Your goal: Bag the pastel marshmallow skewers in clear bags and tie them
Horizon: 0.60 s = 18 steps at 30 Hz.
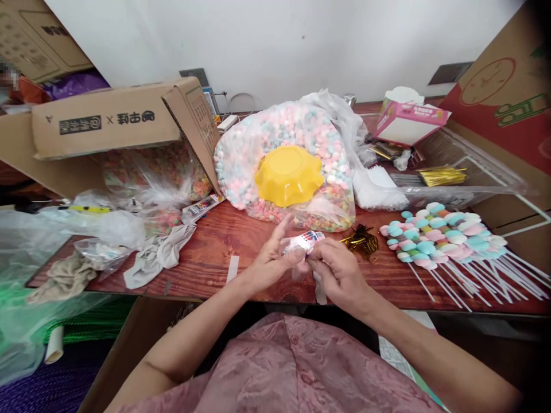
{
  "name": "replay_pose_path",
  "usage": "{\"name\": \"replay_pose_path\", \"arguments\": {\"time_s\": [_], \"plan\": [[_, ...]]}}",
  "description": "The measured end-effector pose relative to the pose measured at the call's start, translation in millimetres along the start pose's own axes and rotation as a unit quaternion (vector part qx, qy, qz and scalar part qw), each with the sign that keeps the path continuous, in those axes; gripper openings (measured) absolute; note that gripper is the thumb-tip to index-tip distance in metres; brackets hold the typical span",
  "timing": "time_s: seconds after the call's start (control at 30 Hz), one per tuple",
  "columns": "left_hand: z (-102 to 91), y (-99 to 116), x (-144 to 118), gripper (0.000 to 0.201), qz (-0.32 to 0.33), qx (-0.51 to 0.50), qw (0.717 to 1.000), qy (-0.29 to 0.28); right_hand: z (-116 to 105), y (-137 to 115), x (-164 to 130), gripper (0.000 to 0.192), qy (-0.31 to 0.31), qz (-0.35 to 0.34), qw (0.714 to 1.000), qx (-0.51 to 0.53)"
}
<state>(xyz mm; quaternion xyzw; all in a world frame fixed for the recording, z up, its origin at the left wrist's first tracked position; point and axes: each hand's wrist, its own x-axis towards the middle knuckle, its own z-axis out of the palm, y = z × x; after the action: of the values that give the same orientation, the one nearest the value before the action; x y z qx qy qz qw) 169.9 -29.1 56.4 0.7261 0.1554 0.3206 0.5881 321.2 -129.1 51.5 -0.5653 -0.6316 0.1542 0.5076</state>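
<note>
My left hand (270, 258) and my right hand (338, 269) meet over the front edge of the reddish wooden table (215, 252). Between their fingertips they pinch a small clear wrapper (306, 241) with red, white and blue print and something pale inside. A bunch of gold twist ties (362, 240) lies just right of my right hand. Further right lies a pile of pastel marshmallow skewers (434, 238) on white sticks. Behind my hands stands a big clear bag of pastel candies (293, 166) with a yellow bowl (287, 175) upside down on it.
A tipped cardboard box (116, 123) with bagged colourful candy sits at the left, with crumpled plastic (99, 226) and cloth rags (159, 255) in front. A pink box (408, 120), gold ties (441, 175) and clear bags (379, 189) lie at the back right.
</note>
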Motion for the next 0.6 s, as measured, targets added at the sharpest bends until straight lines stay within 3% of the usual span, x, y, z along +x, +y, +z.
{"name": "replay_pose_path", "arguments": {"time_s": [0.07,0.13,0.2,0.27,0.3,0.37,0.43,0.5,0.6], "plan": [[0.1,1.4,-11.0,0.058,-0.06,-0.055,0.993,-0.082,7.2,-0.1,2.9,0.014,0.074,-0.101,0.99,-0.068],[-4.3,3.6,-21.2,0.054,-0.079,-0.033,0.988,-0.131,18.5,-1.0,3.9,0.015,0.096,-0.112,0.988,-0.045],[-12.9,6.1,-31.6,0.044,-0.058,0.079,0.99,-0.103,33.6,-0.5,3.0,0.016,0.081,-0.036,0.996,0.034],[-23.2,7.5,-44.0,0.034,-0.012,0.256,0.966,-0.047,51.1,0.5,1.5,0.018,0.04,0.082,0.983,0.158],[-28.2,7.5,-50.9,0.032,0.017,0.349,0.937,-0.024,60.0,0.2,0.5,0.021,0.012,0.143,0.962,0.233],[-36.9,7.5,-66.4,0.032,0.068,0.489,0.87,-0.001,77.8,-3.7,-2.9,0.026,-0.065,0.244,0.889,0.382],[-44.5,10.6,-84.7,0.031,0.088,0.543,0.835,0.008,94.5,-11.9,-9.5,0.027,-0.15,0.294,0.816,0.475],[-53.9,19.7,-108.9,0.03,0.045,0.541,0.84,-0.001,108.0,-21.2,-19.1,0.022,-0.214,0.306,0.78,0.503],[-79.1,41.5,-160.5,0.03,-0.128,0.507,0.849,-0.071,115.6,-27.0,-32.0,0.005,-0.242,0.288,0.79,0.483]]}}
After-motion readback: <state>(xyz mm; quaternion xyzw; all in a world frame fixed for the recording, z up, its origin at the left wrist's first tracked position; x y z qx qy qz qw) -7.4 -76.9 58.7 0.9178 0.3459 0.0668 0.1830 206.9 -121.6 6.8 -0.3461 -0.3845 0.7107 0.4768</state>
